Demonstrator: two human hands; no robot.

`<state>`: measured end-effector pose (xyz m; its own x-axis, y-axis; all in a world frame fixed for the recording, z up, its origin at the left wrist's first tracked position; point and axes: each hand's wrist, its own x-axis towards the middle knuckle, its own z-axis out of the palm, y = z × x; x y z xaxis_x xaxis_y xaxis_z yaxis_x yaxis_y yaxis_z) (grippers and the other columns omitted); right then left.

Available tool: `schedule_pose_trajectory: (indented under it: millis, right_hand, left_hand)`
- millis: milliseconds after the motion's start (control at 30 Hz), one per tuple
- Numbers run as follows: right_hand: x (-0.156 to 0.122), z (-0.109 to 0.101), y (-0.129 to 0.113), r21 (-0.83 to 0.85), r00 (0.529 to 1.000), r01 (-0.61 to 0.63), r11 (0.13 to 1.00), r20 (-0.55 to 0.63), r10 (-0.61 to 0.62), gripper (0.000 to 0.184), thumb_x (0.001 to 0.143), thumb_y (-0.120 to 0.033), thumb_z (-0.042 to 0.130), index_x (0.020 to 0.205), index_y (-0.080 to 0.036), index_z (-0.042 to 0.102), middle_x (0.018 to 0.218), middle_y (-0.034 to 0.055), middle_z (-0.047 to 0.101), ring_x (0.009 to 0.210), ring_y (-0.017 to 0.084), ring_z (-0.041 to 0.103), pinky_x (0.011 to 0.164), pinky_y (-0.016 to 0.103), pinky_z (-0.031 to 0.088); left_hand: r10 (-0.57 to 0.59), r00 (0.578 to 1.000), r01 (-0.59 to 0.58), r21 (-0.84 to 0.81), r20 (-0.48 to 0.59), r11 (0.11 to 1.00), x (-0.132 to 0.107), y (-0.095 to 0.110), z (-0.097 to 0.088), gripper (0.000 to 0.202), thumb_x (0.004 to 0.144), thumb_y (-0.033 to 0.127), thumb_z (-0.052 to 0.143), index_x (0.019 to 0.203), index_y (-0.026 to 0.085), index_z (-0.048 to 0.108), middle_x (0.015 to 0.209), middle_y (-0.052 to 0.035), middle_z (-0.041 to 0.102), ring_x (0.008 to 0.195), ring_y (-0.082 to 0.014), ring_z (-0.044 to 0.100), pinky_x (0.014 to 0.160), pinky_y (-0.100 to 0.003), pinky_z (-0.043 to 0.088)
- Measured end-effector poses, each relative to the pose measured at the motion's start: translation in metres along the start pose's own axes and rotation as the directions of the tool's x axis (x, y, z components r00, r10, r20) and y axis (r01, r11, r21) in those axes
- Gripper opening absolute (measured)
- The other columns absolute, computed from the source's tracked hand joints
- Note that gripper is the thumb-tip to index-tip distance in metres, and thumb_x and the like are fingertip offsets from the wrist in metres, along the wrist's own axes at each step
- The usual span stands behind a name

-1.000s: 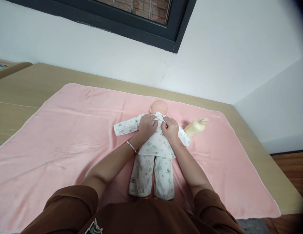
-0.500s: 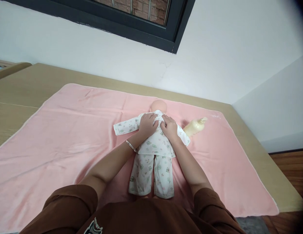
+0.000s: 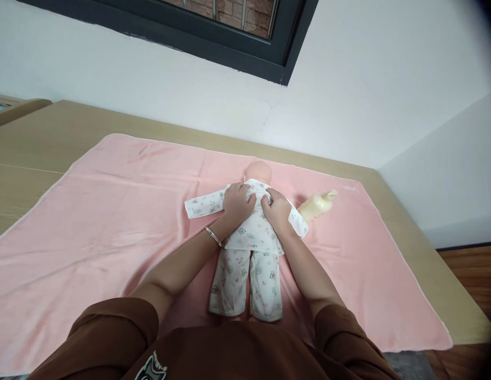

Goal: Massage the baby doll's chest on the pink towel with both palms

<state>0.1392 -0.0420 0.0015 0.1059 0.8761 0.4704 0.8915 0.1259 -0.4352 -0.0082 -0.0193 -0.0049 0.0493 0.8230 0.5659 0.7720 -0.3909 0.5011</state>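
Note:
A baby doll [image 3: 258, 171] lies face up on a pink blanket [image 3: 111, 211], dressed in a white printed shirt [image 3: 253, 232] and matching trousers [image 3: 245, 285]. My left hand [image 3: 236, 203] rests on the doll's chest, its fingers pinching the shirt fabric near the collar. Beside it, my right hand [image 3: 276, 208] also grips the shirt front just below the neck. The two hands nearly touch over the chest. One sleeve stretches out to the left; the other is partly hidden under my right wrist.
A cream baby bottle [image 3: 318, 203] lies on the blanket to the right of the doll. The blanket covers a tan table [image 3: 39, 137] against a white wall, with a dark window frame [image 3: 229, 47] above. Wooden floor [image 3: 470, 274] shows at the right.
Both hands stay on the doll's chest; the fingers have shifted slightly on the shirt near the collar. The view has barely moved.

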Motion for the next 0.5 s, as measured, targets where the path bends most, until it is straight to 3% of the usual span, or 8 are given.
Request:
schedule_pose_trajectory:
  millis: [200, 500]
  right_hand:
    - [0.0096, 0.0018, 0.0079, 0.027, 0.987, 0.122, 0.992, 0.102, -0.125, 0.038, 0.09, -0.026, 0.044, 0.121, -0.014, 0.063, 0.119, 0.0128, 0.068, 0.112, 0.029, 0.059, 0.101, 0.043, 0.044]
    - [0.0086, 0.0012, 0.0072, 0.003, 0.985, 0.138, 0.99, 0.108, -0.137, 0.039, 0.092, -0.027, 0.04, 0.123, -0.014, 0.061, 0.118, 0.0131, 0.068, 0.11, 0.029, 0.059, 0.1, 0.043, 0.043]
  left_hand:
    - [0.024, 0.995, -0.019, -0.054, 0.097, 0.998, 0.0031, -0.0054, 0.0055, 0.029, 0.085, 0.03, 0.053, 0.111, 0.02, 0.061, 0.116, -0.0092, 0.068, 0.113, -0.0274, 0.058, 0.103, -0.045, 0.04]
    - [0.011, 0.995, -0.004, -0.074, 0.099, 0.997, 0.0038, -0.0067, 0.0068, 0.031, 0.085, 0.03, 0.052, 0.112, 0.02, 0.063, 0.117, -0.0095, 0.069, 0.113, -0.0277, 0.059, 0.104, -0.045, 0.041]
